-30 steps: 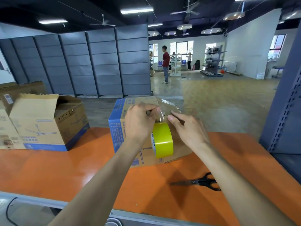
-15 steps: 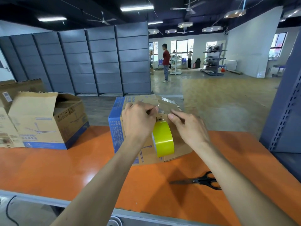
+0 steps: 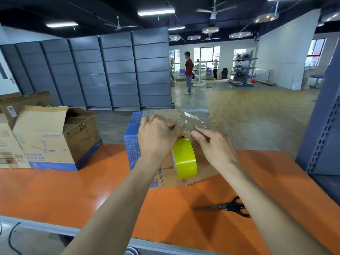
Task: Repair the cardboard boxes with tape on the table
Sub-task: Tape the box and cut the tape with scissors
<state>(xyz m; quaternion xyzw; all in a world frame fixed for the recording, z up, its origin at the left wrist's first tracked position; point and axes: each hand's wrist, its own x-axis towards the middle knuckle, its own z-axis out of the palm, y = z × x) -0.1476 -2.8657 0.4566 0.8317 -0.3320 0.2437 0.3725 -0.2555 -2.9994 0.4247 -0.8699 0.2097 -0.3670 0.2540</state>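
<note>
A brown and blue cardboard box (image 3: 135, 144) stands in the middle of the orange table (image 3: 64, 190). My left hand (image 3: 156, 137) is over its top front edge and pinches the clear tape end, from which a yellow-green tape roll (image 3: 184, 159) hangs against the box's front. My right hand (image 3: 215, 146) lies flat beside it with straight fingers pressing on the box top. A strip of clear tape (image 3: 187, 119) shines across the top flaps.
A second box (image 3: 49, 137) with torn, raised flaps sits at the left, more cardboard (image 3: 11, 111) behind it. Black scissors (image 3: 228, 207) lie on the table near my right forearm. A blue metal rack (image 3: 323, 126) stands at the right. A person (image 3: 188, 72) stands far off.
The tape roll has swung slightly to the right below my left hand. Both hands stay on the box top with only small shifts.
</note>
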